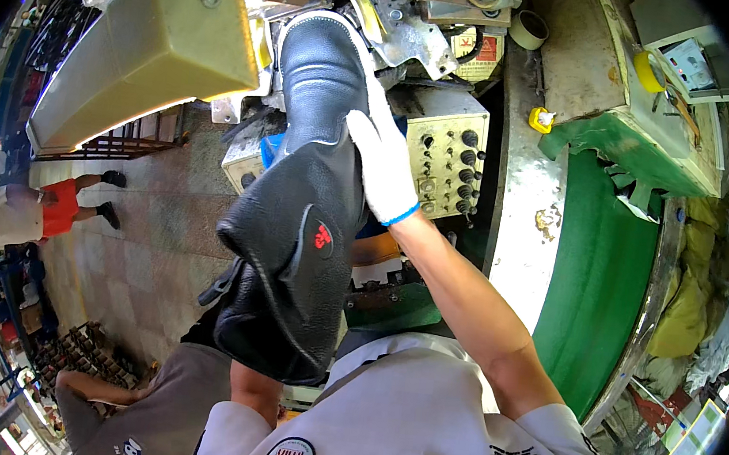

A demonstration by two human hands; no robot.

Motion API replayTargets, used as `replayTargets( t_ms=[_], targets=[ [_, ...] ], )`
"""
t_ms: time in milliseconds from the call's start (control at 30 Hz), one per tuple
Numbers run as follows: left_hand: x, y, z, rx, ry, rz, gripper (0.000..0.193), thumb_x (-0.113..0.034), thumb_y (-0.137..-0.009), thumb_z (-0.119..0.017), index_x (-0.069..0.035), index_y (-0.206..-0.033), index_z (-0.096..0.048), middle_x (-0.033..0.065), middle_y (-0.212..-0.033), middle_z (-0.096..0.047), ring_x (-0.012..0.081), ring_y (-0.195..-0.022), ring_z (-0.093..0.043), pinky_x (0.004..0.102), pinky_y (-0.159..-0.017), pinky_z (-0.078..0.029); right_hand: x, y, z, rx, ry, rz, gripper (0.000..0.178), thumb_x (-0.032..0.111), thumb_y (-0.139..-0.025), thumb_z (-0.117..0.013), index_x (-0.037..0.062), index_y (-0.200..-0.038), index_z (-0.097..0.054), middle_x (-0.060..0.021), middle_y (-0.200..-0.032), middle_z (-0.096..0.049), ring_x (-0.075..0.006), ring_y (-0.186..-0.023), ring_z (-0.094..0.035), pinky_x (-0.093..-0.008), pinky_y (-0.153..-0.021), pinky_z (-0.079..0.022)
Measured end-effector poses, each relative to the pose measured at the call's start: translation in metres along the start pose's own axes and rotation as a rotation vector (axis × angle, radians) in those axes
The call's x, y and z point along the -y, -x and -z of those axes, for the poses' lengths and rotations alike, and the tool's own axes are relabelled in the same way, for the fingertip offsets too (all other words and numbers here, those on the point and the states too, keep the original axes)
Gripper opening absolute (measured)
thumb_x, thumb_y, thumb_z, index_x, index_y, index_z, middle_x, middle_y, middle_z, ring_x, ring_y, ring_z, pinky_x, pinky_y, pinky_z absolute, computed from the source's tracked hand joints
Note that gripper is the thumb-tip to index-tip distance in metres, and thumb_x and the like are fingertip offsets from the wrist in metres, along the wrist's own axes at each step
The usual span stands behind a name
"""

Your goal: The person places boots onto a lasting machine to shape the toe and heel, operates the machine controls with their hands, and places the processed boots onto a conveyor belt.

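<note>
A black leather boot [314,160] is held up in front of me, its toe pointing away and its loose shaft hanging toward my chest. Pale stitching runs round the toe edge, and a small red mark sits on the shaft. My right hand [385,154], in a white glove with a blue cuff, grips the boot's right side, thumb over the upper and fingers along the sole edge. The toe is close to the metal parts of a machine [407,32]. My left forearm [255,389] passes behind the shaft, which hides my left hand.
A large cream machine cover [166,47] juts in at upper left. Beyond the boot stands a control box [447,161] with black knobs. To the right runs a green conveyor belt [595,278]. One person [11,213] is at far left; another [150,409] is close beside me.
</note>
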State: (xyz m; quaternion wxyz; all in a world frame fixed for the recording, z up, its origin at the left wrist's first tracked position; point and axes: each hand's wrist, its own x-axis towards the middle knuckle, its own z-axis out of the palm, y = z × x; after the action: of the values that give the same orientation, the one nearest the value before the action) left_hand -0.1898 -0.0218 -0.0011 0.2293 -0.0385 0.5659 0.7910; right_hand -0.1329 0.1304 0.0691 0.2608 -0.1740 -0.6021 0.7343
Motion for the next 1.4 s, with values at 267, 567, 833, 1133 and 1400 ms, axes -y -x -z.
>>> replayTargets(
  t_ms=[267, 567, 833, 1133, 1400],
  targets=[
    [0.023, 0.013, 0.007, 0.025, 0.041, 0.061, 0.026, -0.02, -0.102, -0.06, 0.001, -0.114, -0.069, 0.0059, -0.09, -0.067, 0.0132, -0.075, -0.062, 0.0275, -0.069, -0.053, -0.026, -0.009, 0.016, -0.045, -0.024, -0.106, 0.061, 0.023, -0.104, -0.058, -0.0049, -0.155, -0.039, -0.0149, -0.156, -0.048, -0.0207, -0.143, -0.044, -0.0318, -0.12, -0.032],
    [0.059, 0.01, 0.028, 0.073, 0.163, 0.163, 0.026, -0.021, -0.103, -0.058, 0.001, -0.113, -0.068, 0.0065, -0.091, -0.066, 0.0144, -0.076, -0.062, 0.0287, -0.07, -0.053, -0.034, -0.004, 0.012, -0.14, 0.015, -0.12, 0.053, 0.019, -0.101, -0.064, -0.0066, -0.146, -0.052, -0.0138, -0.14, -0.063, -0.0178, -0.126, -0.058, -0.0306, -0.11, -0.043],
    [0.092, 0.003, 0.035, 0.136, 0.258, 0.259, 0.026, -0.021, -0.104, -0.056, 0.001, -0.112, -0.067, 0.0069, -0.091, -0.066, 0.0155, -0.077, -0.063, 0.0297, -0.071, -0.054, -0.038, -0.001, 0.013, -0.201, 0.017, -0.148, 0.047, 0.019, -0.101, -0.064, -0.0066, -0.14, -0.058, -0.0116, -0.132, -0.068, -0.0153, -0.117, -0.061, -0.0295, -0.104, -0.047],
    [0.104, -0.011, 0.039, 0.185, 0.337, 0.292, 0.027, -0.022, -0.105, -0.054, 0.001, -0.111, -0.066, 0.0075, -0.091, -0.066, 0.0168, -0.078, -0.063, 0.031, -0.072, -0.055, -0.054, 0.005, 0.012, -0.248, 0.071, -0.16, 0.041, 0.023, -0.101, -0.065, -0.0077, -0.128, -0.067, -0.0086, -0.108, -0.075, -0.0113, -0.097, -0.064, -0.0281, -0.089, -0.052],
    [0.111, -0.017, 0.042, 0.212, 0.368, 0.319, 0.027, -0.023, -0.106, -0.052, 0.001, -0.11, -0.065, 0.0079, -0.091, -0.066, 0.0179, -0.078, -0.064, 0.032, -0.072, -0.056, -0.056, 0.006, 0.012, -0.236, 0.13, -0.123, 0.039, 0.023, -0.101, -0.065, -0.0082, -0.124, -0.068, -0.0097, -0.104, -0.076, -0.0111, -0.093, -0.065, -0.0289, -0.085, -0.052]
  ],
)
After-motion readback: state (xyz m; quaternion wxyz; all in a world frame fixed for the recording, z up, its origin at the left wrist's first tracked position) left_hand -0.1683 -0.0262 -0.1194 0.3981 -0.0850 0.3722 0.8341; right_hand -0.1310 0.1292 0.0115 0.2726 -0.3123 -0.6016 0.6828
